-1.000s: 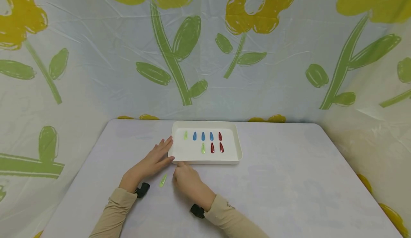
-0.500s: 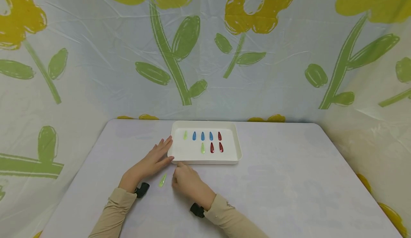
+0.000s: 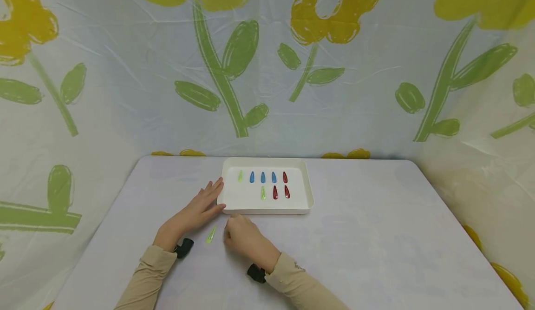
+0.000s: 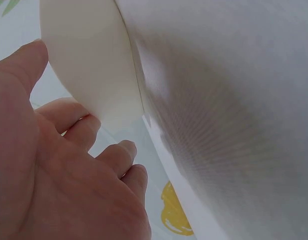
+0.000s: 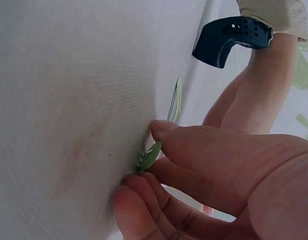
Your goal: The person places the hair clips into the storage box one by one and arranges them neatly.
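My left hand (image 3: 194,212) touches the left end of the white tray (image 3: 288,205), fingers spread along its side and thumb at the near corner. The left wrist view shows those fingertips against the tray's outer wall (image 4: 89,55). Just in front of the tray, my right hand (image 3: 246,238) is low over the table with curled fingers. Seen from the right wrist, it pinches a green snap hair clip (image 5: 151,155) between thumb and fingers; the head view hides this clip. Another green hair clip (image 3: 211,234) lies on the table between my hands.
Inside the tray, a back row has a green clip (image 3: 240,176), several blue clips (image 3: 263,177) and a red clip (image 3: 285,177). The nearer row has a green clip (image 3: 263,193) and two red clips (image 3: 275,192). A flowered cloth (image 3: 355,91) hangs behind the table.
The right hand's forefinger has curled in slightly, away from the tray's near edge. The left hand, the tray and the loose clip stay in place.
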Motion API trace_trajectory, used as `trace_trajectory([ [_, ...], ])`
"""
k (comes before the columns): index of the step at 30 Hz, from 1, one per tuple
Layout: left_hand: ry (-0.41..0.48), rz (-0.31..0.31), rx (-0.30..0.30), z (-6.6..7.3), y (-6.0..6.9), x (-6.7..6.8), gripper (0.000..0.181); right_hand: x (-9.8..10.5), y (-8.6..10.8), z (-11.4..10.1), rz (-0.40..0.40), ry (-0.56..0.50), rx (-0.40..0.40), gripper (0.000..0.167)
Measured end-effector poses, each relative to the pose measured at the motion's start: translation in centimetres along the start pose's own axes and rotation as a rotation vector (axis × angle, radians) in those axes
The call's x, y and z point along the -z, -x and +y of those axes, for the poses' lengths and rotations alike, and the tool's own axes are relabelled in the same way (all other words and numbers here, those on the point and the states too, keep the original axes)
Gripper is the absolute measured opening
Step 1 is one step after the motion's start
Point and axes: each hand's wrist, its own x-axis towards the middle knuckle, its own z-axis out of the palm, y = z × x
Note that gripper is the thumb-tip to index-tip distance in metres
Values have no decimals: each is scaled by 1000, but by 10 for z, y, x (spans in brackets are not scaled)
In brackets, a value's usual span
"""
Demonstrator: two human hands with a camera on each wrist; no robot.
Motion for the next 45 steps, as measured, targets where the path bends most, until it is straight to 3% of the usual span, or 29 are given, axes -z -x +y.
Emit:
trace_trajectory([
  [8,-8,4,3,-1,0,-1,72,1,0,2,-2,-20,22,17],
  [15,-4,0,2,0,-1,-1,72,5,3,5,-15,-41,24,11],
  [35,-2,-3,5,-3,-1,-2,72,13,8,2,-42,-36,-76,13],
  [45,7,-5,4,-1,0,-1,73,17,7,7,-67,-108,-79,7],
])
